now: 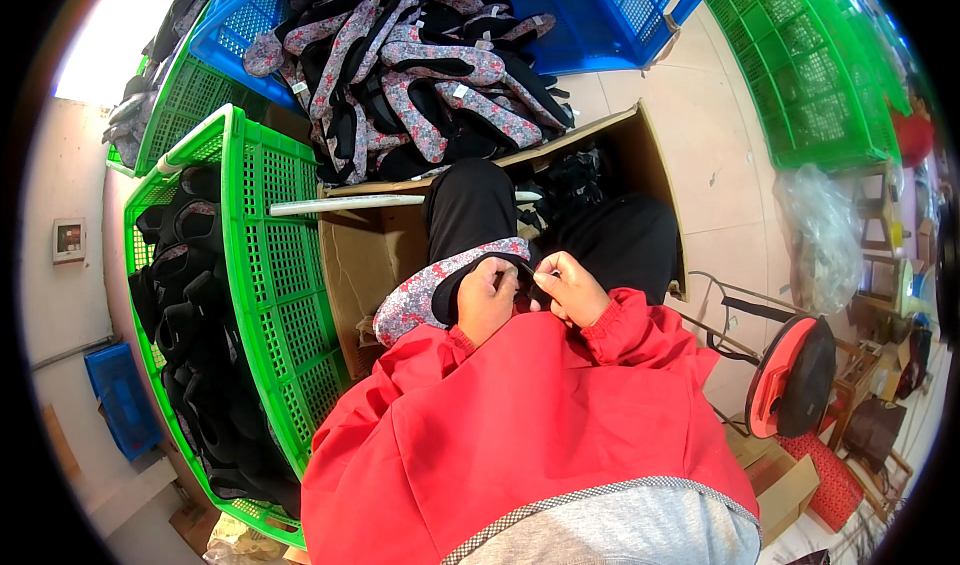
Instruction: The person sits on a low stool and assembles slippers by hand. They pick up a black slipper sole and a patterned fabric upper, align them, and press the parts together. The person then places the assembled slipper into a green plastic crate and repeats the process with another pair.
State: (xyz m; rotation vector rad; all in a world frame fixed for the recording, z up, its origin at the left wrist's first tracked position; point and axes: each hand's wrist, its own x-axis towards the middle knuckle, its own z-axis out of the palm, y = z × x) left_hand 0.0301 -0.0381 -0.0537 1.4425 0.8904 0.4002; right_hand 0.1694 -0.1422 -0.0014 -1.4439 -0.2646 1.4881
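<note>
Floral fabric piece [408, 300] on the person's lap [470, 205] could slip toward the open carton [352, 265] if the left hand [487, 300], grip curled on its black lining [446, 298], slackens, while the right hand [570, 290] looks pinched, its contents hidden.

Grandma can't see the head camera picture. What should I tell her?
A person in a red smock has the left hand on a flowery, black-lined cloth piece, the right hand close beside it. Ahead lies a heap of similar pieces; at left, a green crate holds mostly black ones.
</note>
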